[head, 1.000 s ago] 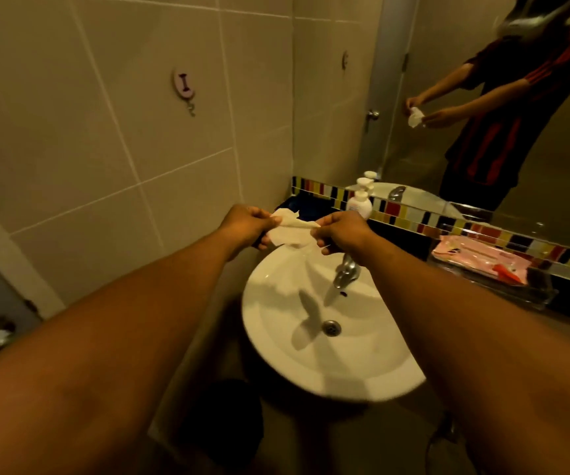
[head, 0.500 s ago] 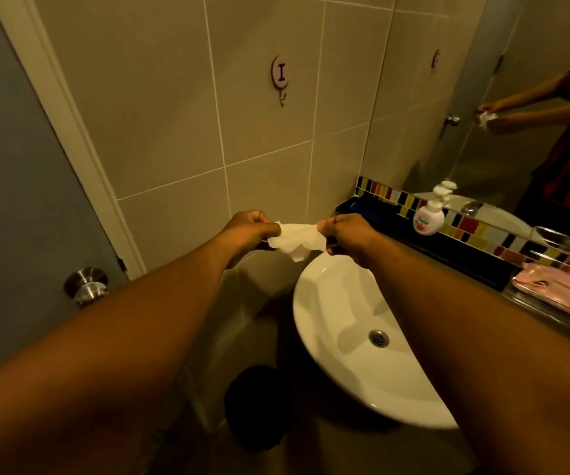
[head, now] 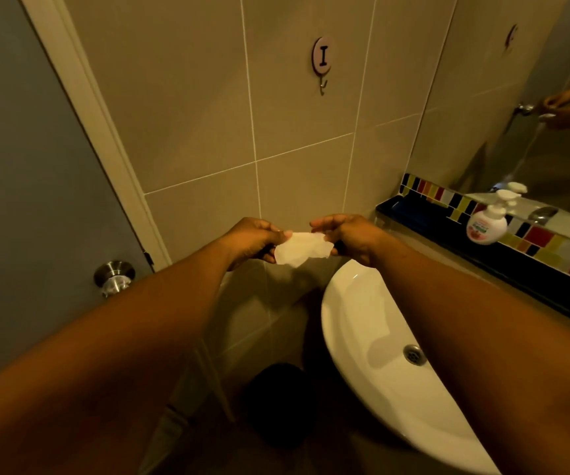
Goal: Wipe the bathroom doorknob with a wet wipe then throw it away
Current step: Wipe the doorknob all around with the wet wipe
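You hold the wet wipe [head: 302, 248] stretched between both hands, in mid-air in front of the tiled wall [head: 208, 132], above the gap between the door and the sink. Your left hand [head: 254, 243] pinches the wipe's left edge, fingers closed on it. Your right hand [head: 347, 234] pinches the right edge, also closed on it, with some fingers extended above. The wipe is white, partly unfolded, sagging a little in the middle.

The doorknob [head: 115, 277] sits low on the grey door [head: 19, 166], well to the left of your hands, untouched, metallic and round. The white door frame [head: 98, 125] runs diagonally between door and tiles.

The white sink [head: 362, 354] is below and right of your right hand, with the drain [head: 414, 354] visible in the basin. Your right forearm crosses over its right side.

A dark round object [head: 276, 402], likely a bin, stands on the floor below the wipe, beside the sink's left edge; too dark to tell details.

On the dark surface [head: 516, 265] along the mirror, near its back edge, a soap pump bottle [head: 487, 222] stands upright against the coloured mosaic strip [head: 448, 198]. A round wall hook [head: 322, 60] marked "I" hangs on the tiles above your hands. The mirror [head: 516, 97] at right reflects your hands and a knob.
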Available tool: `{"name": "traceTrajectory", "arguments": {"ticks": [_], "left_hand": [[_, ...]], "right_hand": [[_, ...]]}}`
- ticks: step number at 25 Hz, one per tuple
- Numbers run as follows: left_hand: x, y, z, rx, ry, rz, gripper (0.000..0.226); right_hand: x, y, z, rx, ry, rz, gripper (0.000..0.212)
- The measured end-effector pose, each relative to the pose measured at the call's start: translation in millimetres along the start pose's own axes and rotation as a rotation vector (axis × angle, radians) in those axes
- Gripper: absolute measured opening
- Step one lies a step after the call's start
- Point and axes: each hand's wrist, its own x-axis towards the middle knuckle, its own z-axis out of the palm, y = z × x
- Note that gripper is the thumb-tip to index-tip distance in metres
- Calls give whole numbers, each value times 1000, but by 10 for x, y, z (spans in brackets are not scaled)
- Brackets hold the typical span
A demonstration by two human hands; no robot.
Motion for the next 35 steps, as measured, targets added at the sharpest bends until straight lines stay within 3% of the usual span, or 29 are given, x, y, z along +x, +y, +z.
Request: {"name": "traceTrajectory", "arguments": {"ticks": [3,11,16,20,24,27,29,32,35], "left_hand": [[-53,-39,-93,-42,5,-22,30],[-261,-91,-562,-223,37,-14,8],[-475,-203,-922,-82,-38,40,24],[-568,-300,-1034,110,-84,36,19],[-629,-256,-972,52,-206,14,26],[-621,-197,-857,-132,-305,-8,41],[-570,-181,-798,-194,-297,1,54],[-465,-217,-744,-134,-174,55,45],[-400,-276,-753,-186,-84,14,35]], "right_hand": [[12,-11,154,-27,-30,3,36],[-163,-113,621,125,-48,-12,28],[-436,-200,1048,-194,45,-155,34],[-597,-156,1175,-89,152,-179,24],[-725,-149,1129,-120,257,-146,23],[-715,-169,1022,-115,296,-121,25],[-676,-188,964,-117,279,-98,27],[-571,-226,905,-154,216,-77,28],[-405,-230,918,18,18,3,24]]}}
